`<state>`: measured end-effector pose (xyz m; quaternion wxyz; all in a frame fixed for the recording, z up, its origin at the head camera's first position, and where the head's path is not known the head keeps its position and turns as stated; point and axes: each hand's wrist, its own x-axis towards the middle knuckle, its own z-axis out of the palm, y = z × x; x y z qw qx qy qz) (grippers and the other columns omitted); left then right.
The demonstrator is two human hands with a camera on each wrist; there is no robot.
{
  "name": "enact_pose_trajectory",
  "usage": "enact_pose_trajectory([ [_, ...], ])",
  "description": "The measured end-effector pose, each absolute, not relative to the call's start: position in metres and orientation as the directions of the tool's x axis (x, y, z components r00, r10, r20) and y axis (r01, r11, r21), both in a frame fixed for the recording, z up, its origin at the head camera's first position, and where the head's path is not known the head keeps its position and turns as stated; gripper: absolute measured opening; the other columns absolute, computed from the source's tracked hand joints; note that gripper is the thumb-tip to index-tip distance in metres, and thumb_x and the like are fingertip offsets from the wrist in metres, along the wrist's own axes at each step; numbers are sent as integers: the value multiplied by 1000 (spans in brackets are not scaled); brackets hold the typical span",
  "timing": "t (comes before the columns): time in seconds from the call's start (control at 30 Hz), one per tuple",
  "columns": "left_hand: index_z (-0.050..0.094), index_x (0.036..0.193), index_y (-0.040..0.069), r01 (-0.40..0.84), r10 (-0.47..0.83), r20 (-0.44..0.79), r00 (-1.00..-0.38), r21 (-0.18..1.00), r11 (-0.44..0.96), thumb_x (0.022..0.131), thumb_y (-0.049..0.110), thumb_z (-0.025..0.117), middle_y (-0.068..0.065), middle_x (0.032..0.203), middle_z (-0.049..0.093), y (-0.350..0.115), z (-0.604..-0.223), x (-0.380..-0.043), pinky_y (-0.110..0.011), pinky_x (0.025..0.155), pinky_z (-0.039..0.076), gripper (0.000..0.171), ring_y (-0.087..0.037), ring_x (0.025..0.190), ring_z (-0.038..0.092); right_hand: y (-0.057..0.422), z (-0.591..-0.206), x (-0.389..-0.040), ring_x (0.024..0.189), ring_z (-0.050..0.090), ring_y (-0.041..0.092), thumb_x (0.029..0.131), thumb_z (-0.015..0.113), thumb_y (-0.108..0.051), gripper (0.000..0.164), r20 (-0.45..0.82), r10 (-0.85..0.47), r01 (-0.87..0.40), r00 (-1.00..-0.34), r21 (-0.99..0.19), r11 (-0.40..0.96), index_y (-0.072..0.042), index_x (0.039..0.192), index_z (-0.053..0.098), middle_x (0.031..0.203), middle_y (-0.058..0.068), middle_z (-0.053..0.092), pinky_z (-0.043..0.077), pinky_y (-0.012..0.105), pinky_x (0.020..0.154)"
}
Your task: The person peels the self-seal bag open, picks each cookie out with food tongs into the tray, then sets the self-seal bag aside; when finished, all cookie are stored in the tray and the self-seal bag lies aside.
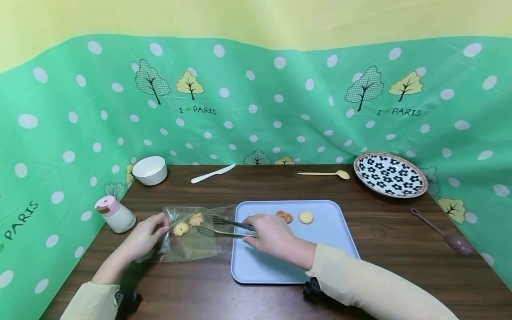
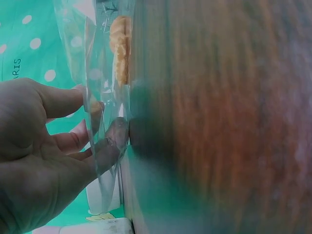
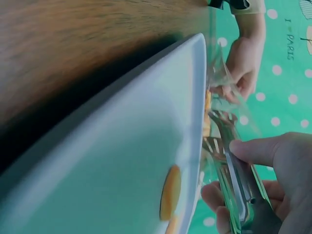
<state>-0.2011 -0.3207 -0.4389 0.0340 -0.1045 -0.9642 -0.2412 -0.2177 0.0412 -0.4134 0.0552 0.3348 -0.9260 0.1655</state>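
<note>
My left hand [image 1: 149, 234] pinches the outer end of a clear plastic bag [image 1: 190, 251] that lies on the table. Inside the bag are two flower-shaped cookies [image 1: 181, 229], side by side. My right hand [image 1: 274, 235] grips metal tongs [image 3: 240, 180] over the tray's left side. The tongs' slotted tips reach into the bag's mouth, apart from each other and just right of the cookies. On the light blue tray [image 1: 280, 271] lie a pretzel [image 1: 285, 216] and a round cookie [image 1: 306, 217]. Another cookie is mostly hidden behind my right hand.
A pink-lidded jar [image 1: 116, 215] stands left of my left hand, with a white bowl [image 1: 150, 171] behind it. A white knife [image 1: 213, 174] and a yellow spoon [image 1: 324, 174] lie at the back. To the right are a patterned plate [image 1: 390, 175] and a brown spoon [image 1: 458, 243].
</note>
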Motion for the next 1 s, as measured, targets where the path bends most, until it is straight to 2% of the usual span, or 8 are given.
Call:
enact_pose_trajectory([
  [0.37, 51, 85, 15, 230, 195, 124, -973, 441, 867, 89, 5, 62, 1, 75, 48, -319, -435, -204, -29, 60, 36, 16, -16, 71, 46, 13, -416, -217, 61, 56, 10, 79, 73, -43, 37, 238, -552, -596, -799, -195, 779, -16, 103, 67, 79, -5, 66, 41, 31, 48],
  [0.6, 50, 83, 15, 231, 193, 131, -973, 438, 869, 89, 4, 62, 1, 74, 47, -320, -438, -202, -29, 60, 36, 17, -16, 70, 46, 0, -418, -216, 77, 66, 16, 80, 73, -42, 41, 225, -536, -576, -813, -179, 798, -17, 111, 66, 98, -1, 71, 48, 34, 53],
  [0.73, 50, 83, 15, 234, 195, 134, -972, 433, 870, 89, 4, 62, 1, 74, 48, -319, -438, -202, -30, 61, 36, 17, -17, 71, 46, -3, -419, -217, 79, 67, 18, 81, 71, -41, 39, 224, -528, -565, -819, -158, 810, -18, 111, 66, 100, -1, 71, 48, 35, 52],
  [0.87, 50, 83, 15, 240, 198, 140, -970, 432, 869, 88, 4, 63, 1, 75, 49, -319, -439, -202, -31, 62, 37, 18, -17, 72, 46, 2, -416, -215, 76, 66, 17, 81, 71, -40, 36, 223, -538, -576, -813, -163, 801, -18, 109, 67, 96, -1, 71, 46, 34, 52],
  [1.0, 51, 83, 16, 251, 207, 146, -967, 429, 868, 88, 4, 63, 2, 75, 49, -320, -438, -202, -30, 62, 37, 18, -16, 72, 47, 10, -412, -210, 65, 59, 12, 79, 74, -40, 35, 211, -551, -586, -807, -175, 791, -18, 106, 67, 88, -4, 70, 41, 30, 47],
])
